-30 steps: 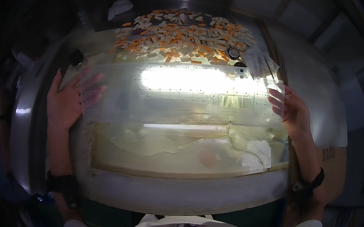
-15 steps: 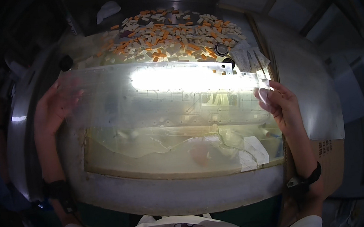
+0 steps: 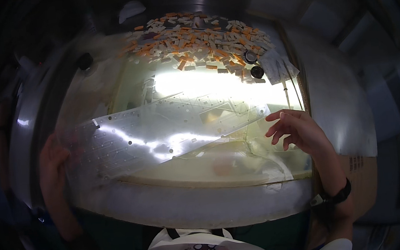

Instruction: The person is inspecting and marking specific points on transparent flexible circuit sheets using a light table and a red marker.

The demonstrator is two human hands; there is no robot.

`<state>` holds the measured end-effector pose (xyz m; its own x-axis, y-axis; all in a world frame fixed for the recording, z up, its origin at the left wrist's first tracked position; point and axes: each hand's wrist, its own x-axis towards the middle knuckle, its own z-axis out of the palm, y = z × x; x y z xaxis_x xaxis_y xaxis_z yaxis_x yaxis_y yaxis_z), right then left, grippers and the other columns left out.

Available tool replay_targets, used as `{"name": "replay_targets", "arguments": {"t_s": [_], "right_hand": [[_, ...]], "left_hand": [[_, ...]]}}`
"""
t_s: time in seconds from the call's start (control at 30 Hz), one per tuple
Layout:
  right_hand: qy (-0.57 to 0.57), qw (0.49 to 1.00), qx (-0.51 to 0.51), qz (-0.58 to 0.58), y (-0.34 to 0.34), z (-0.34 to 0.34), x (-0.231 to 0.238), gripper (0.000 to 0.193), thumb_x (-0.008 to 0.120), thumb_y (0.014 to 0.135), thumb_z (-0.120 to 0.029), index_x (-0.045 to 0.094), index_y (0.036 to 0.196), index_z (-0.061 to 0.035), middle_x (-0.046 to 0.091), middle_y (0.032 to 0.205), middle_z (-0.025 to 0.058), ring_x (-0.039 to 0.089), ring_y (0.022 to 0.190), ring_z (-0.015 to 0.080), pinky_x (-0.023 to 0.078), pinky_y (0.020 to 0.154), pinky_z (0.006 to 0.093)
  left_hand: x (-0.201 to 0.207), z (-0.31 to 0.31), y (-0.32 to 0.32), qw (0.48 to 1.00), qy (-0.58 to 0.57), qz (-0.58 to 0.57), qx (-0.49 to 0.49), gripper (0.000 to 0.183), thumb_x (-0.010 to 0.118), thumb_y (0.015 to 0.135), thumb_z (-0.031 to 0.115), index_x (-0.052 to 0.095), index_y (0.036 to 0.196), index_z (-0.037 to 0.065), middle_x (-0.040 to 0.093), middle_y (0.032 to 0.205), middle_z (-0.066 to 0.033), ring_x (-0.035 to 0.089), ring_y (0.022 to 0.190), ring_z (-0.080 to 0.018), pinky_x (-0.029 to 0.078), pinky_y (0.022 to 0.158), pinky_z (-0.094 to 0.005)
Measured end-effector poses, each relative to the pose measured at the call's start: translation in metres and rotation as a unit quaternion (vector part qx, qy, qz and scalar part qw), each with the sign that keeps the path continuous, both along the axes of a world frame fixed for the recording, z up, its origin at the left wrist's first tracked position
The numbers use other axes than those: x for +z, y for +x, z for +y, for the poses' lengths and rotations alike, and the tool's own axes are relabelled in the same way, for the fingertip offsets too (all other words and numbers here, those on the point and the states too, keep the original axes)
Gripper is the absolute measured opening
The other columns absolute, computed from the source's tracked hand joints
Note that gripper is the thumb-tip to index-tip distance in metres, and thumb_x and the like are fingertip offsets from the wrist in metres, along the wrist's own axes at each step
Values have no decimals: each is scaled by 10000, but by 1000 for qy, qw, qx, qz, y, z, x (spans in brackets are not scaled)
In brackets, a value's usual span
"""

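Note:
A long translucent plastic sheet (image 3: pixel 130 154), marked with fine lines and dark dots, slants over the glowing work surface. Its left end is near me and its right end farther off. My left hand (image 3: pixel 54 157) is closed at the sheet's left edge, its fingers dim and slightly blurred. Just beyond the right end, my right hand (image 3: pixel 300 131) is open with its fingers spread, apart from the sheet and holding nothing. Bright glare streaks the sheet and hides some of its markings.
Many small orange and white pieces (image 3: pixel 201 42) lie heaped at the far side. Two dark round pots (image 3: pixel 257 72) stand at their right, by a crumpled whitish sheet (image 3: pixel 279 65) with thin tools on it. A black round object (image 3: pixel 84 61) sits far left; a cardboard box (image 3: pixel 364 181) stands at right.
The plastic sheet has swung from level to slanting, its left end coming nearer to me. My left hand has moved down with it. My right hand has let go and opened.

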<state>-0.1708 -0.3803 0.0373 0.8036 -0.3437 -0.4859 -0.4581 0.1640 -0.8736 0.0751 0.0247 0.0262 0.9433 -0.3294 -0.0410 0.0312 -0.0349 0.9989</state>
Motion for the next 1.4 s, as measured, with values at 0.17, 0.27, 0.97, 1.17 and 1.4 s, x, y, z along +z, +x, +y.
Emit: {"name": "replay_targets", "arguments": {"t_s": [0.17, 0.27, 0.97, 1.17, 1.4], "right_hand": [[-43, 999, 11, -28, 15, 12, -3, 310, 440, 829, -216, 486, 990, 44, 578, 781, 137, 586, 669, 176, 473, 490, 253], [-87, 996, -4, -29, 23, 14, -5, 293, 459, 815, -197, 493, 981, 42, 575, 774, 135, 584, 660, 175, 474, 485, 257], [-455, 889, 10, -49, 89, 13, -12, 394, 622, 675, -267, 518, 951, -6, 563, 717, 87, 561, 604, 145, 439, 515, 277], [-458, 887, -5, -60, 114, -6, -13, 281, 610, 650, -220, 579, 834, -9, 570, 660, 114, 568, 612, 195, 431, 565, 288], [-316, 945, -40, -77, 86, 8, 4, 279, 506, 746, -222, 565, 868, 22, 590, 751, 126, 561, 569, 157, 403, 432, 248]], "left_hand": [[6, 20, -21, 999, 21, 47, 9, 485, 468, 685, -26, 349, 1151, 36, 547, 952, -141, 576, 773, -218, 478, 639, -282], [11, 26, -30, 998, 27, 48, 19, 441, 463, 691, -23, 374, 1118, 46, 542, 955, -131, 576, 774, -219, 480, 627, -280], [-25, 71, -8, 995, -80, 11, 55, 53, 453, 724, -35, 453, 737, 16, 495, 1042, -174, 571, 812, -323, 497, 597, -315], [-23, 76, -15, 992, -106, 16, 70, 60, 452, 718, -44, 450, 748, 8, 496, 1016, -180, 565, 809, -311, 488, 616, -306], [-30, 90, -13, 982, -144, 64, 107, 119, 460, 698, -56, 452, 795, 13, 504, 941, -153, 549, 831, -292, 478, 658, -331]]}}
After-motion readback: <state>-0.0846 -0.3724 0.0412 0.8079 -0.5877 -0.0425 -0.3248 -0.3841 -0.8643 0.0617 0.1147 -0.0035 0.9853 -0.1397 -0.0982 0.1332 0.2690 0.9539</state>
